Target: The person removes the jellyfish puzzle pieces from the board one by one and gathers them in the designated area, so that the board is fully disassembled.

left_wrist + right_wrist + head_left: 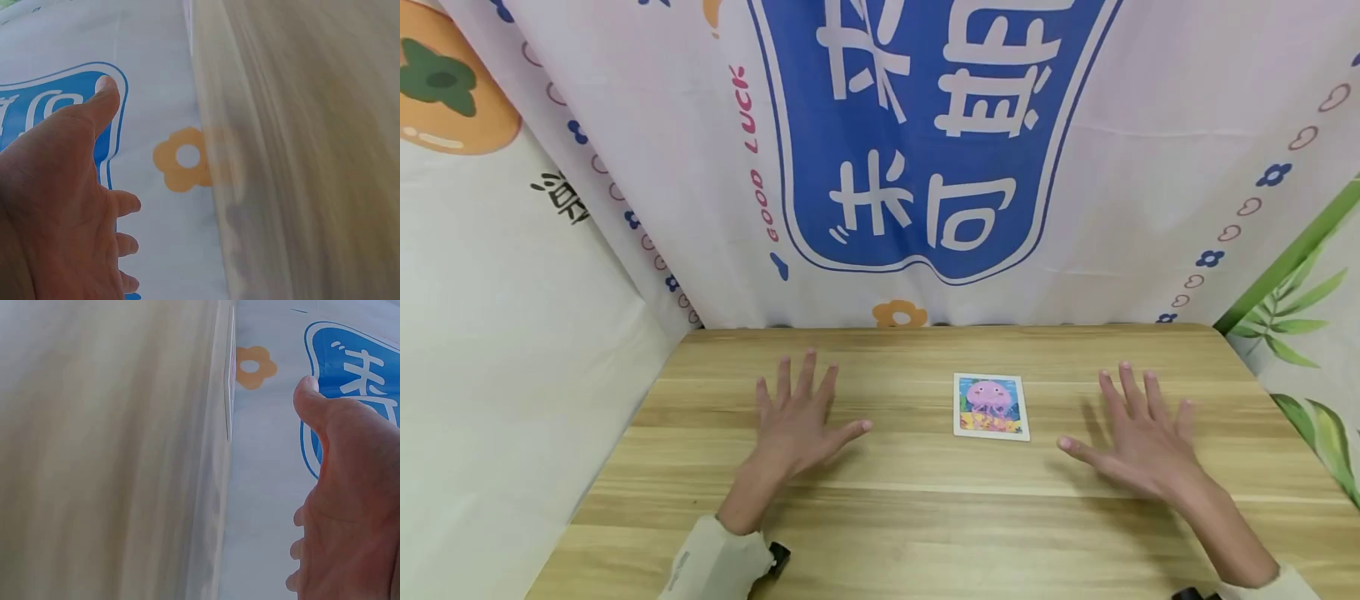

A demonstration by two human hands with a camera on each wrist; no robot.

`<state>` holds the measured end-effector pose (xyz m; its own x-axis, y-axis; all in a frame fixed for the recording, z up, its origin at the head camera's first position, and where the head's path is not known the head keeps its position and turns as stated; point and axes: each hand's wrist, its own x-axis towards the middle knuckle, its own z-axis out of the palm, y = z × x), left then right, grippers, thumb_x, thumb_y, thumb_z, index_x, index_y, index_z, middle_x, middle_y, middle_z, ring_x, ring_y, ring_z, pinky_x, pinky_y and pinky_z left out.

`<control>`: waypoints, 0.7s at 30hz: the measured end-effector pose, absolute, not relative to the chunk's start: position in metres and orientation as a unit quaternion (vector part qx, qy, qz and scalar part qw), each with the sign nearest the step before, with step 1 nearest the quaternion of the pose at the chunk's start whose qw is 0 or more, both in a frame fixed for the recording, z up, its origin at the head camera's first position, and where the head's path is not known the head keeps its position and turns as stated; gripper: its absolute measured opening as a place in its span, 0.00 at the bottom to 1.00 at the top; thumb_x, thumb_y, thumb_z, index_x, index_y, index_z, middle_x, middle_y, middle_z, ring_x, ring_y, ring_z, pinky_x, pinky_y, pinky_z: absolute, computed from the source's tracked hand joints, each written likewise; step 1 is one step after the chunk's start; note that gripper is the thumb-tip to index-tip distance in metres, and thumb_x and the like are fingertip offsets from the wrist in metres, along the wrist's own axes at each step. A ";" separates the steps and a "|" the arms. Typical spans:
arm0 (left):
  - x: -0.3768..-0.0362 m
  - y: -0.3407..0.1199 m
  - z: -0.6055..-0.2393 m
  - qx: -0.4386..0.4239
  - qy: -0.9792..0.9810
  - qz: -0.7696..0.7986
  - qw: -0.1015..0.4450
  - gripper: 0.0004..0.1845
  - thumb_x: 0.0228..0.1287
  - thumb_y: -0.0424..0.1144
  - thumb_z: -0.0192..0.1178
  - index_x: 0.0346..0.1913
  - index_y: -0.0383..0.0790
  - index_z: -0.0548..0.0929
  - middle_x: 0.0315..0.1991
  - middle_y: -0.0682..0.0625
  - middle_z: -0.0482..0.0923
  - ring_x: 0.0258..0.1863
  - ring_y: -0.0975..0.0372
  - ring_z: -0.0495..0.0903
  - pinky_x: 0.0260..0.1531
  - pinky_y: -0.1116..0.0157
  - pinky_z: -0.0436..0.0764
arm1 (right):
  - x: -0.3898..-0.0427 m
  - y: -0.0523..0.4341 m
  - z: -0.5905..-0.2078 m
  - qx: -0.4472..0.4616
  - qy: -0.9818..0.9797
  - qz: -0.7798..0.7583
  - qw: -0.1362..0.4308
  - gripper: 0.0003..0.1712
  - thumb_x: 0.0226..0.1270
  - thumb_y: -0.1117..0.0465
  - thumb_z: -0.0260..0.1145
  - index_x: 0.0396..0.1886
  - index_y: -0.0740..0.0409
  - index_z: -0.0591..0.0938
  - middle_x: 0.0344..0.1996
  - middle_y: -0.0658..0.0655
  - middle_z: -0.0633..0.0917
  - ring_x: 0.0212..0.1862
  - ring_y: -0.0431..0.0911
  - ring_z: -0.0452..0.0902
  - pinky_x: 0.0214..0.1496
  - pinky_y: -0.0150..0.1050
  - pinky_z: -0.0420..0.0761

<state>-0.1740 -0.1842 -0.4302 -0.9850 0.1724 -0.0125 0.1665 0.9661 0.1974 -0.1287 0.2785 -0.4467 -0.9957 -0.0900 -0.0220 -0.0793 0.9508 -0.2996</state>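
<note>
Two hands hover palm-down over a wooden table (925, 517), fingers spread wide and holding nothing. The left hand (797, 421) and right hand (1138, 446) flank a jellyfish picture card (990, 405), which lies flat toward the far edge, nearer the right hand, seemingly left free for either to reach.

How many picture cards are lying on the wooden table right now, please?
1: the jellyfish card lies flat on the table, between the left hand and the right hand, nearer the right. None seems hidden.
</note>
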 end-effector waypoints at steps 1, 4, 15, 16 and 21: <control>-0.176 -0.181 -0.430 0.088 0.991 0.099 0.015 0.60 0.62 0.84 0.54 0.87 0.50 0.57 0.90 0.40 0.35 0.87 0.34 0.29 0.78 0.22 0.33 | -0.130 0.277 -0.446 -0.045 0.987 -0.152 0.017 0.71 0.69 0.21 0.60 0.89 0.64 0.43 0.85 0.70 0.30 0.84 0.78 0.23 0.72 0.88 0.26; -0.180 -0.170 -0.428 0.097 0.989 0.110 0.016 0.60 0.62 0.84 0.54 0.88 0.50 0.56 0.90 0.41 0.34 0.87 0.35 0.29 0.78 0.22 0.33 | -0.134 0.271 -0.445 -0.049 0.986 -0.156 0.019 0.71 0.68 0.20 0.60 0.89 0.63 0.43 0.86 0.70 0.31 0.84 0.77 0.23 0.72 0.89 0.28; -0.195 -0.137 -0.426 0.108 0.981 0.155 0.033 0.59 0.65 0.79 0.59 0.89 0.51 0.53 0.90 0.40 0.35 0.88 0.38 0.31 0.81 0.26 0.34 | -0.153 0.249 -0.438 -0.062 0.979 -0.193 0.024 0.71 0.69 0.22 0.62 0.88 0.66 0.43 0.86 0.74 0.36 0.84 0.78 0.31 0.74 0.88 0.35; -0.197 -0.135 -0.427 0.111 0.981 0.156 0.036 0.58 0.65 0.78 0.59 0.89 0.51 0.53 0.90 0.40 0.36 0.88 0.38 0.32 0.81 0.26 0.34 | -0.154 0.249 -0.438 -0.064 0.978 -0.197 0.024 0.71 0.69 0.23 0.62 0.88 0.66 0.43 0.86 0.75 0.36 0.84 0.79 0.31 0.74 0.88 0.36; -0.203 -0.120 -0.429 0.138 0.972 0.183 0.045 0.57 0.67 0.73 0.64 0.88 0.48 0.54 0.89 0.37 0.40 0.88 0.35 0.39 0.81 0.27 0.42 | -0.163 0.243 -0.440 -0.076 0.968 -0.236 0.025 0.69 0.72 0.26 0.63 0.88 0.68 0.44 0.86 0.75 0.38 0.85 0.78 0.33 0.78 0.85 0.40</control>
